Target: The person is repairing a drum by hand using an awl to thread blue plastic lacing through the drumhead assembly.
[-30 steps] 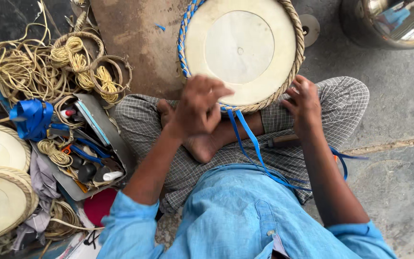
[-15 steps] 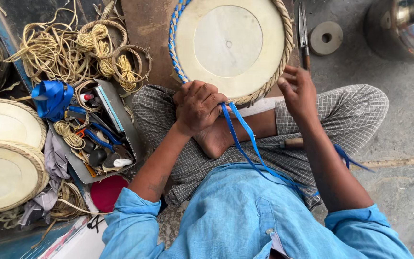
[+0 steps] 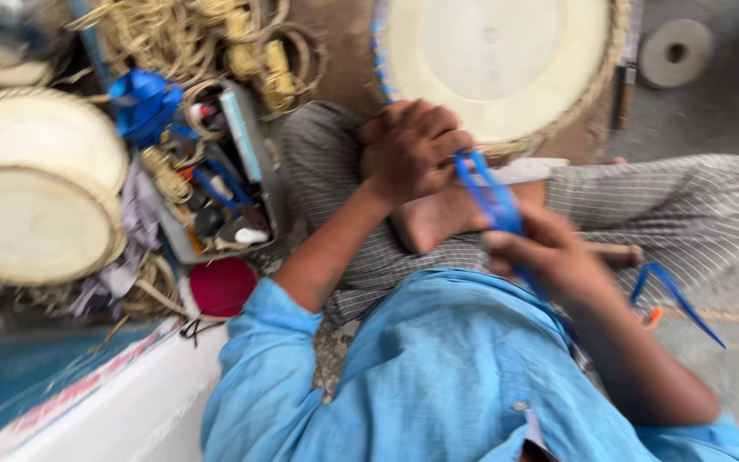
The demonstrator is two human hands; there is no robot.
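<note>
Drum: a large round drum point(image 3: 498, 60) with a pale skin and a plaited rope rim is lying on the floor just beyond the person's crossed legs, its near edge touching the left hand.
Spare drum heads: two more pale round heads point(image 3: 32, 184) are resting at the left, one overlapping the other.
Rope pile: coils of tan cord point(image 3: 207, 38) are lying at the top left, beside the drum.
Tool tray: a grey tray point(image 3: 215, 192) is holding small tools, with a bundle of blue strap point(image 3: 143, 103) sitting at its far end.
Left hand: the left hand point(image 3: 408, 150) is pressing against the drum's near rim, fingers curled together over the blue strap.
Right hand: the right hand point(image 3: 549, 257) is gripping the same strap lower down, fingers clamped on it.
Blue strap: the blue strap point(image 3: 493, 201) is running taut between the two hands, above the bare foot, its loose end trailing to the right over the trouser leg.
</note>
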